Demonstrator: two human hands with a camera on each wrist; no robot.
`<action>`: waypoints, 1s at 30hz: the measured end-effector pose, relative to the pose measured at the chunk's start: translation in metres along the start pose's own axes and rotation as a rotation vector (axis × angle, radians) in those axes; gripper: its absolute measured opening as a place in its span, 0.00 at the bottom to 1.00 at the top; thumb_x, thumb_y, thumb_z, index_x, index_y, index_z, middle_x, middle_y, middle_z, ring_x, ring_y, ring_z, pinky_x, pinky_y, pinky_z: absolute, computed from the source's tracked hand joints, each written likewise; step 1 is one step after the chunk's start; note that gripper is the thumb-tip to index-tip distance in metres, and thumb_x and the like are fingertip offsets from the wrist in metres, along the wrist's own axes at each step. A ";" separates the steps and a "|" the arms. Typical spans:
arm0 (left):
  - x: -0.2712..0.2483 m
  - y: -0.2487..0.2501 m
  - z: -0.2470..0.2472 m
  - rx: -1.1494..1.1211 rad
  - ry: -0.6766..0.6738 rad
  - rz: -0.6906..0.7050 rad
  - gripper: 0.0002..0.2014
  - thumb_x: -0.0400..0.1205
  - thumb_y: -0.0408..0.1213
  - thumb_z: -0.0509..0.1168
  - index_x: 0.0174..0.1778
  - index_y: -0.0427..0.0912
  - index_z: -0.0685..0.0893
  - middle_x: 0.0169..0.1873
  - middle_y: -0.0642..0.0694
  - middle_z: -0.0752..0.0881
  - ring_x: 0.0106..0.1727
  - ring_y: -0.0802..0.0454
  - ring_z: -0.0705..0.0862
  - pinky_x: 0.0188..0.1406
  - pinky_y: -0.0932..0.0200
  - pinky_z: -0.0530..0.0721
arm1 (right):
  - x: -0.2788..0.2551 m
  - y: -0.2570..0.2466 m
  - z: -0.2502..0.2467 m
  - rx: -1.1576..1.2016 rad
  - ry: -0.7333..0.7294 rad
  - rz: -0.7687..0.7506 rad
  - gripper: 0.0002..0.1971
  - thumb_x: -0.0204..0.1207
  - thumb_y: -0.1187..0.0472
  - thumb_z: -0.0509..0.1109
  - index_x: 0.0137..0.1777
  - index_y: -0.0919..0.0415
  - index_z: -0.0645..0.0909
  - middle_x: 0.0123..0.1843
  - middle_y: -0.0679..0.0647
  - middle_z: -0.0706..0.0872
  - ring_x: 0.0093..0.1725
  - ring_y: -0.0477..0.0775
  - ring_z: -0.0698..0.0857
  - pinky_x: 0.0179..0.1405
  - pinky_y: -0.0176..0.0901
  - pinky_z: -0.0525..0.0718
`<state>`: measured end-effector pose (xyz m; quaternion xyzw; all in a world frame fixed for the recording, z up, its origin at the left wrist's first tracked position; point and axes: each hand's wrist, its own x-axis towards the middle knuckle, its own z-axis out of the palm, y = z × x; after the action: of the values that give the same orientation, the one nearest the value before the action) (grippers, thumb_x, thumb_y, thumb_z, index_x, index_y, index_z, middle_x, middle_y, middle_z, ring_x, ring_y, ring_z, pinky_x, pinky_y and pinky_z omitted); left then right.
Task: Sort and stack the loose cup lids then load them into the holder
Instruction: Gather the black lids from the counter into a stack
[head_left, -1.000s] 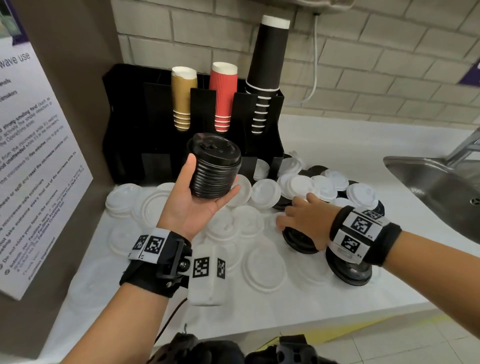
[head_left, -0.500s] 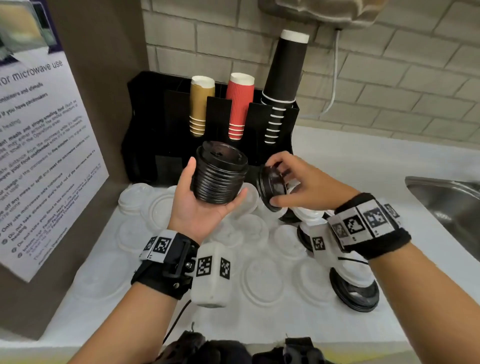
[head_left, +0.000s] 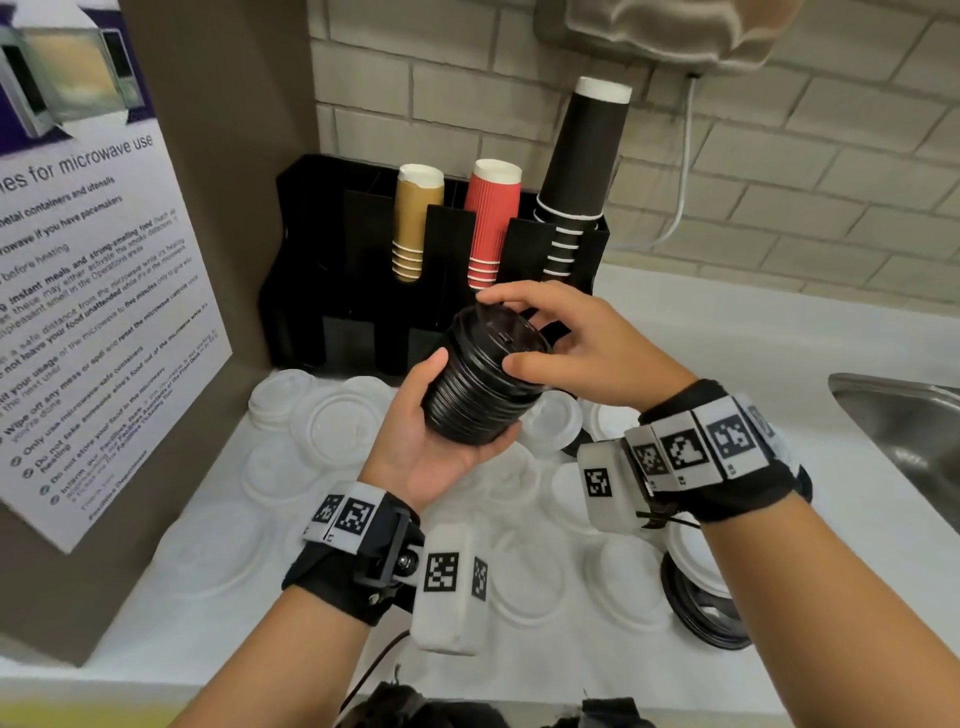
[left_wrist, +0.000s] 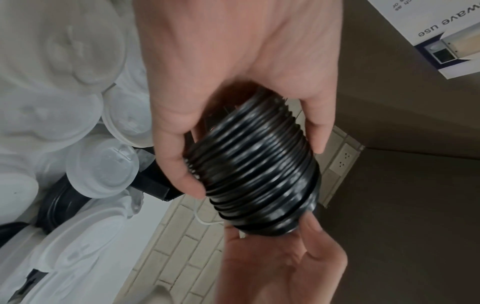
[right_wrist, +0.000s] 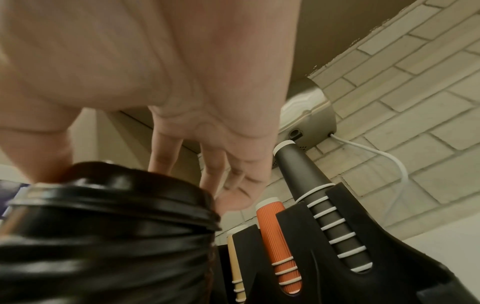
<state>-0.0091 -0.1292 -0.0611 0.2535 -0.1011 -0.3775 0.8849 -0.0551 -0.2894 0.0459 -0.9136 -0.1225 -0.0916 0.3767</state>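
My left hand (head_left: 415, 447) grips a tall stack of black lids (head_left: 478, 395) above the counter, thumb on one side and fingers on the other; the left wrist view shows the same grip on the stack (left_wrist: 254, 174). My right hand (head_left: 587, 353) sits over the stack, thumb and index finger pinching the rim of the top black lid (head_left: 498, 332). In the right wrist view the top lid (right_wrist: 116, 185) lies under my fingers (right_wrist: 166, 152). The black holder (head_left: 363, 270) stands just behind the stack. Many loose white lids (head_left: 332, 426) lie on the counter.
The holder carries gold cups (head_left: 415, 223), red cups (head_left: 488, 218) and tall black cups (head_left: 582, 171). A few black lids (head_left: 701, 613) lie at the lower right. A steel sink (head_left: 904, 415) is at the right, and a poster panel (head_left: 93, 291) walls the left.
My right hand lifted a black lid from the counter, carried it left and set it on top of the stack. The left hand kept the stack roughly in place.
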 end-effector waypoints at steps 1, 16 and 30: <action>0.000 -0.001 0.000 0.005 0.000 0.000 0.23 0.71 0.53 0.71 0.55 0.41 0.91 0.57 0.37 0.88 0.56 0.42 0.88 0.52 0.46 0.87 | 0.001 0.000 -0.001 -0.008 -0.019 -0.003 0.27 0.71 0.64 0.76 0.69 0.45 0.78 0.62 0.52 0.79 0.52 0.39 0.79 0.49 0.29 0.77; 0.003 -0.001 0.004 -0.001 0.000 0.032 0.25 0.71 0.56 0.71 0.56 0.42 0.91 0.60 0.37 0.87 0.60 0.41 0.87 0.54 0.46 0.86 | 0.001 0.001 -0.010 -0.051 -0.006 0.052 0.24 0.73 0.50 0.75 0.68 0.42 0.76 0.61 0.48 0.78 0.56 0.42 0.80 0.49 0.27 0.78; -0.009 0.026 -0.005 -0.053 0.053 0.148 0.33 0.70 0.54 0.71 0.70 0.42 0.81 0.69 0.35 0.82 0.69 0.37 0.82 0.56 0.42 0.85 | 0.013 0.090 0.032 -1.065 -0.530 0.399 0.43 0.63 0.44 0.79 0.76 0.48 0.61 0.72 0.54 0.74 0.72 0.60 0.68 0.69 0.59 0.70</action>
<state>0.0026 -0.1051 -0.0520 0.2316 -0.0860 -0.3066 0.9192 -0.0141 -0.3262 -0.0335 -0.9730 0.0235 0.1615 -0.1635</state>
